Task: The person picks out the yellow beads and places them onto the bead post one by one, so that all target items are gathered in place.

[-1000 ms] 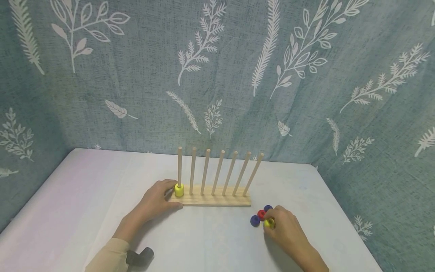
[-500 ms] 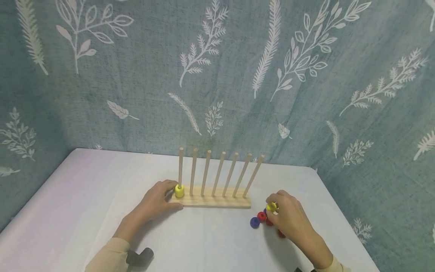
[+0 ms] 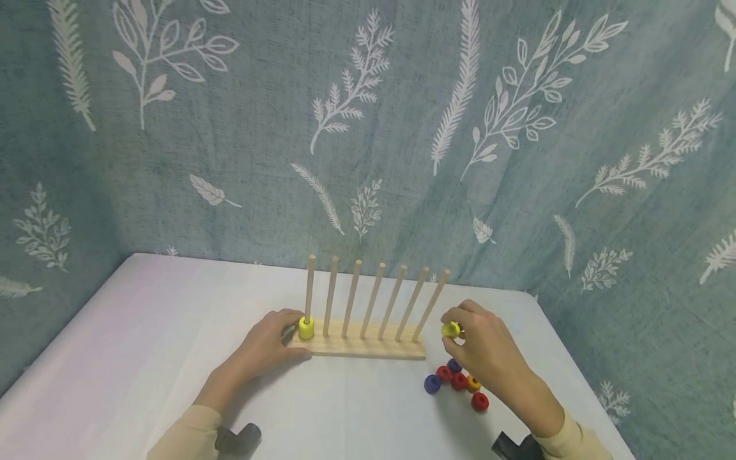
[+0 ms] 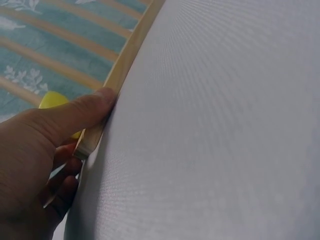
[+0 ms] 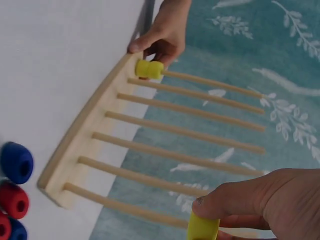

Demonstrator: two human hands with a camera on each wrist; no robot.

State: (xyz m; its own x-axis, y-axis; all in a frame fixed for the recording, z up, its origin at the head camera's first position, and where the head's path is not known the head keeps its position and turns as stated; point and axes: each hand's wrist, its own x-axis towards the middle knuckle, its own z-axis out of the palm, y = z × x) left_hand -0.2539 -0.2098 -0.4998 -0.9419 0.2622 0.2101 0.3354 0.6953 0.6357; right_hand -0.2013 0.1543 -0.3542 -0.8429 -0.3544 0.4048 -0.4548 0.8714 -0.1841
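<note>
My left hand (image 3: 261, 348) grips the left end of a wooden peg rack (image 3: 368, 348), thumb along its front edge in the left wrist view. Several upright pegs stand in a row on it. On the leftmost peg sit yellow beads (image 5: 149, 69), two lobes showing in the right wrist view. My right hand (image 3: 489, 345) pinches another yellow bead (image 3: 451, 329) between thumb and fingers, raised just right of the rack's right end. That bead is apart from the pegs.
Loose beads lie on the white table (image 3: 356, 415) below my right hand: blue (image 3: 432, 384), red (image 3: 480, 402) and orange (image 3: 473, 383) among them. A patterned cloth (image 3: 276, 128) hangs behind the table's back edge.
My right hand has lifted the yellow bead from the loose group and carried it up toward the rack, uncovering red and orange beads. My left hand keeps its grip on the rack.
</note>
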